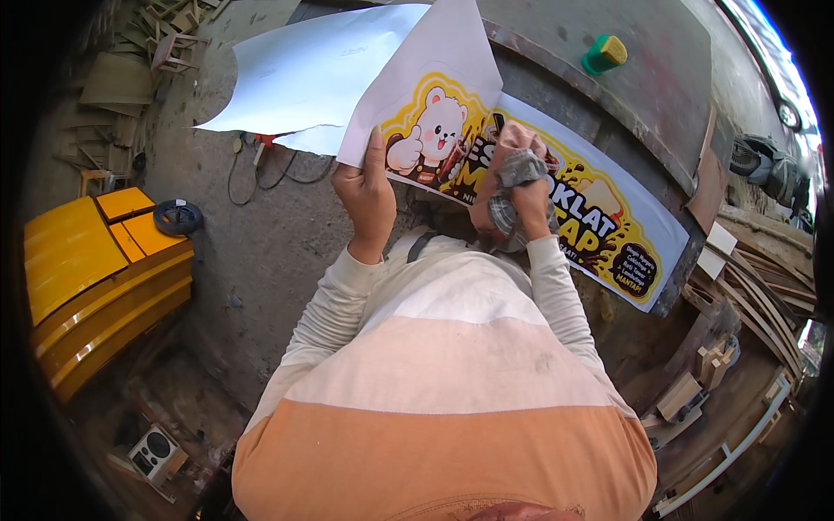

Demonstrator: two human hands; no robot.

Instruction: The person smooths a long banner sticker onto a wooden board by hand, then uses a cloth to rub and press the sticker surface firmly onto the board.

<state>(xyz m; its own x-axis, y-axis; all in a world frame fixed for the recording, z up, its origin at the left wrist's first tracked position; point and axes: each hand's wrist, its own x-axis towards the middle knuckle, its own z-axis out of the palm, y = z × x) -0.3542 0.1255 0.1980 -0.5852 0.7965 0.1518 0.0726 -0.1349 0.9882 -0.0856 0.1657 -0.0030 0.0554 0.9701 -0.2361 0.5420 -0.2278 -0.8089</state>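
A printed sheet (434,139), with a cartoon white bear and bold lettering on yellow and brown, stretches across the front of a dark tabletop (630,108). Its right part lies flat on the tabletop, while the left part rises and folds up. My left hand (367,193) pinches the raised lower left edge between thumb and fingers. Bunched in my right hand (532,207) is a rag (519,169), partly grey and partly pinkish brown, held against the middle of the sheet. A plain white sheet (317,74) with a wavy edge extends behind the raised part.
A green and yellow object (604,55) stands on the tabletop's far side. Left are a yellow box-like body (104,278), a small black wheel (178,218) and scrap boards (117,82). Cables (269,174) hang beyond my left hand. Wood strips (764,286) lie right.
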